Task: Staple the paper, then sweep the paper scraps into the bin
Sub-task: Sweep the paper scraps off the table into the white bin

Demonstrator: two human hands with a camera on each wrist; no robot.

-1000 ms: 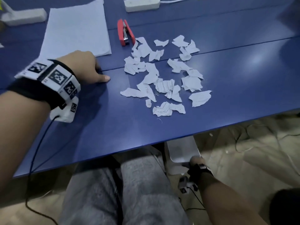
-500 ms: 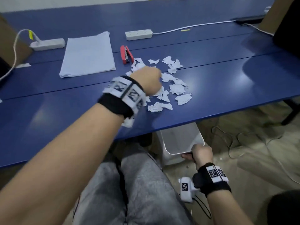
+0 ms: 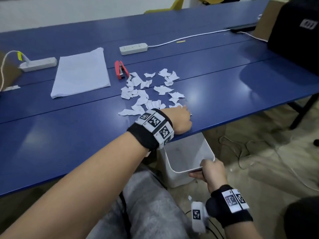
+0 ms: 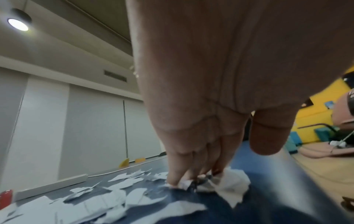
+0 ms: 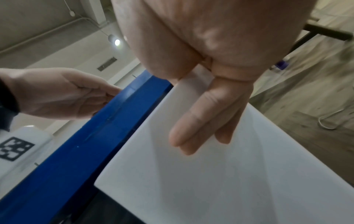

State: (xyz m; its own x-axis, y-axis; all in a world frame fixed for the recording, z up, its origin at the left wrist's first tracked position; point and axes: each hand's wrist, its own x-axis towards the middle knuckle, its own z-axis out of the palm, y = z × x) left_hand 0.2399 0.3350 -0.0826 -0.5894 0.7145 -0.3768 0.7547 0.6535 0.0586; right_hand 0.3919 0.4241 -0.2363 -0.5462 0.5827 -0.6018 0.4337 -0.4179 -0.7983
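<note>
1. Where the blue worktop (image 3: 69, 135) meets its near edge, the left hand (image 3: 181, 120) rests among the nearest paper scraps (image 3: 151, 90), fingers (image 4: 178, 171) held together and pointing down onto the surface.
2. The left fingertips press against a crumpled scrap (image 4: 231, 186) and bunch it on the worktop; the fingers are bent at the knuckles but not wrapped round it, and the thumb (image 4: 268, 136) stands apart from the paper.
3. The remaining scraps lie spread flat on the worktop, from beside the left hand back toward the red stapler (image 3: 120, 70).
4. The stapler lies just beside the far-left edge of the scrap pile, between the pile and the stack of white paper (image 3: 81, 73).
5. The paper stack lies flat on the worktop, well apart from both hands.
6. The white bin (image 3: 183, 152) sits below the worktop's near edge, its open top directly under the left hand.
7. The right hand (image 3: 213, 172) grips the bin's near rim: fingers (image 5: 203, 121) lie flat against the inner wall and the thumb is outside.
8. Two white power strips (image 3: 133, 48) lie further back on the worktop.
</note>
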